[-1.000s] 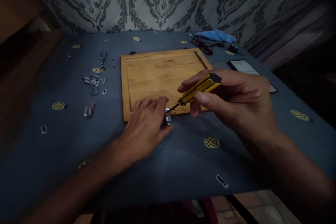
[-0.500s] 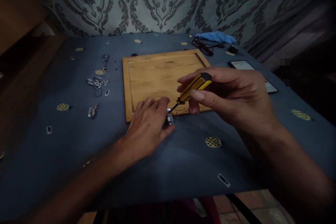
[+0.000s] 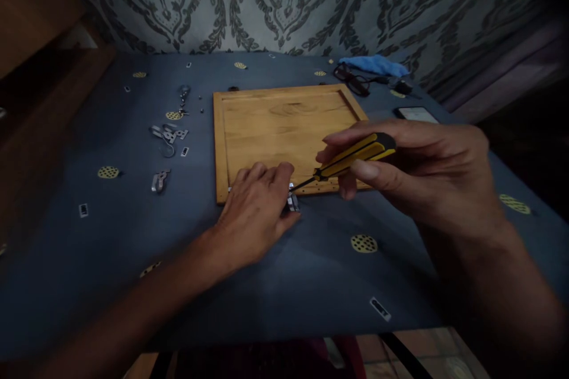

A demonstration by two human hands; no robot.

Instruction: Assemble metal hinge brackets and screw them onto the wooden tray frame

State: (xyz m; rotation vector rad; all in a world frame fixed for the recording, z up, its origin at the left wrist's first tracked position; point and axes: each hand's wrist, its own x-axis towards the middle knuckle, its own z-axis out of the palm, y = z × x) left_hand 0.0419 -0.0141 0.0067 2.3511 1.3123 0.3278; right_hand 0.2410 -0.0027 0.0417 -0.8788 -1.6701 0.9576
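A framed wooden panel (image 3: pixel 284 124) lies flat on a table covered in blue cloth (image 3: pixel 311 272). My left hand (image 3: pixel 255 213) rests at the panel's near edge, fingers curled over a small metal fitting (image 3: pixel 292 201) and pressing it against the wood. In my right hand (image 3: pixel 427 172) is a yellow-and-black screwdriver (image 3: pixel 351 157), gripped by the handle. Its tip points down-left at the fitting, just beside my left fingertips.
Several loose metal fittings (image 3: pixel 168 133) and small screws lie on the cloth at the left. Glasses (image 3: pixel 353 80), a blue rag (image 3: pixel 373 63) and a phone (image 3: pixel 415 113) sit at the back right. The near table edge runs just below my forearms.
The view has shifted slightly. My right hand drew the screwdriver a little back to the right after nudging in; its tip stays at the fitting. My left hand keeps holding the fitting.
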